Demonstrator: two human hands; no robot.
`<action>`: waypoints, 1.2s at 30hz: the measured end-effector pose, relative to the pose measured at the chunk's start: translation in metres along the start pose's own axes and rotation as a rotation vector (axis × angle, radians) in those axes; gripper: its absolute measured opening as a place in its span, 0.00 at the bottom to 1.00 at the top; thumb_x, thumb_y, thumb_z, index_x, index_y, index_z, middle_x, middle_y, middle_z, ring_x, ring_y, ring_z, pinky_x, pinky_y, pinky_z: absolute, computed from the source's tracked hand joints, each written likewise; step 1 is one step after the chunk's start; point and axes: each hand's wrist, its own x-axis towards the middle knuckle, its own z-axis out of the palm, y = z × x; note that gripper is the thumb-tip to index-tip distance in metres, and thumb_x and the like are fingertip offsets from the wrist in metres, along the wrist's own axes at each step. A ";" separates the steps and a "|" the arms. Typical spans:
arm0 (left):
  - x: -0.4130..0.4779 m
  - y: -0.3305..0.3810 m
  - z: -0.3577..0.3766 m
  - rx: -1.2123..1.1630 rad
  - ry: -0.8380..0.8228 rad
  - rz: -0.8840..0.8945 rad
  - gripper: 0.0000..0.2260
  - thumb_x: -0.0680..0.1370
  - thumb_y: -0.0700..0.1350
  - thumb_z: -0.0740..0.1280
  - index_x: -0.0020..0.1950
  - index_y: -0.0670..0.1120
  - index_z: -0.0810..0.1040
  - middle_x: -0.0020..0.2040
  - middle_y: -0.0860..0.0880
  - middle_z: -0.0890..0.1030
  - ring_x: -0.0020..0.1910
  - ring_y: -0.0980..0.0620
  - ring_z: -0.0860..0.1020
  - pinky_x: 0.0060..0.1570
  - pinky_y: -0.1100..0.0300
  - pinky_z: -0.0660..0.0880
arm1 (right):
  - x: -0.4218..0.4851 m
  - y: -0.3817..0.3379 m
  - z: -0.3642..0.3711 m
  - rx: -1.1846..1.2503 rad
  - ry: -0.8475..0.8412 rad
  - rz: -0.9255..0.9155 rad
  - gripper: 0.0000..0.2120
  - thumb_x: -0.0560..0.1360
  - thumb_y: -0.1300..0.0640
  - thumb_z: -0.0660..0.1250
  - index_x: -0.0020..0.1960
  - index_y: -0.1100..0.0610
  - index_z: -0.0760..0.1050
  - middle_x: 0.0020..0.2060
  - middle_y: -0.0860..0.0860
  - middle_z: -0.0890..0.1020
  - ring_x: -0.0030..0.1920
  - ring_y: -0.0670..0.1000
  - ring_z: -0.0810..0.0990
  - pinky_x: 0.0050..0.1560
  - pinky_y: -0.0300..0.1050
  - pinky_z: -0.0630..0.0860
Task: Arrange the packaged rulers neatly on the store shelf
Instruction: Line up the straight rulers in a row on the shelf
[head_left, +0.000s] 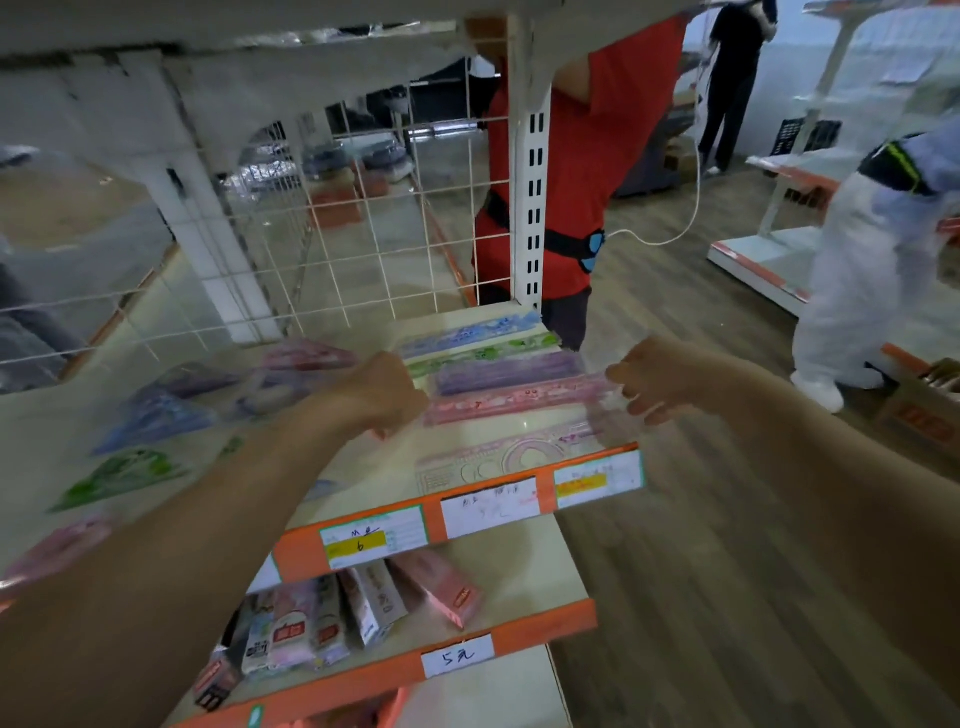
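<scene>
Shelf (379, 475), ruler (519, 400) crosswise, left hand (382, 397), right hand (660, 379) gripping

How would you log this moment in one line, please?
left hand: holds pink ruler pack | right hand: holds other end | shelf: more packs behind

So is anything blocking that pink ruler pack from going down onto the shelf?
Nothing visible. The left hand and right hand hold the pink ruler pack by its ends, just in front of the purple pack. The shelf below looks bare up to the clear ruler pack at the front.
</scene>
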 end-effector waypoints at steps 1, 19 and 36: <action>-0.002 0.001 0.001 0.047 0.004 0.004 0.14 0.79 0.45 0.63 0.50 0.33 0.79 0.47 0.35 0.82 0.38 0.44 0.78 0.42 0.53 0.78 | 0.000 0.004 -0.004 -0.067 -0.007 -0.018 0.11 0.76 0.57 0.66 0.51 0.66 0.77 0.45 0.59 0.82 0.36 0.53 0.80 0.37 0.45 0.77; -0.055 -0.021 0.000 0.342 -0.156 0.326 0.12 0.80 0.46 0.59 0.59 0.51 0.80 0.57 0.55 0.77 0.49 0.58 0.72 0.53 0.66 0.67 | -0.080 -0.017 0.056 -0.643 -0.111 -0.642 0.12 0.80 0.53 0.56 0.41 0.55 0.72 0.31 0.47 0.70 0.37 0.52 0.72 0.41 0.44 0.70; 0.006 0.008 -0.004 -0.226 -0.098 -0.039 0.07 0.76 0.40 0.69 0.48 0.37 0.78 0.38 0.44 0.78 0.35 0.51 0.77 0.38 0.59 0.80 | -0.012 -0.014 0.025 -0.185 0.011 -0.236 0.16 0.78 0.56 0.64 0.53 0.70 0.77 0.39 0.59 0.77 0.38 0.56 0.76 0.33 0.42 0.73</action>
